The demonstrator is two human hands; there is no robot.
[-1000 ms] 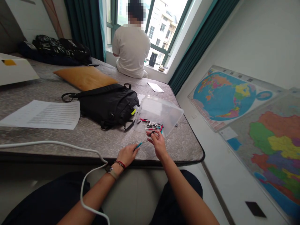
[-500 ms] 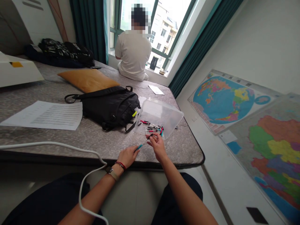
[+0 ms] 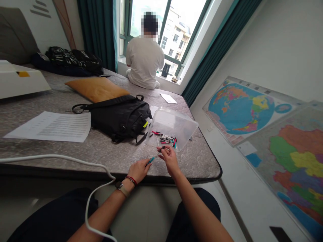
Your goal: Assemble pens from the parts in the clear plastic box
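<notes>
Head view: pens [image 3: 163, 138] in clear tub [image 3: 176, 123]

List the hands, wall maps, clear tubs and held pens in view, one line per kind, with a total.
Hands: 2 (left hand, right hand)
Wall maps: 2 (world map, regional map)
Clear plastic tub: 1
Teal pen held: 1
Total: 6

You can read nothing here: the lines on the printed sheet [image 3: 47, 127] blur out, and nothing on the pens [image 3: 164, 138] is legible (any labels on the world map [image 3: 241, 109] and second map [image 3: 295, 161] are too small, too).
</notes>
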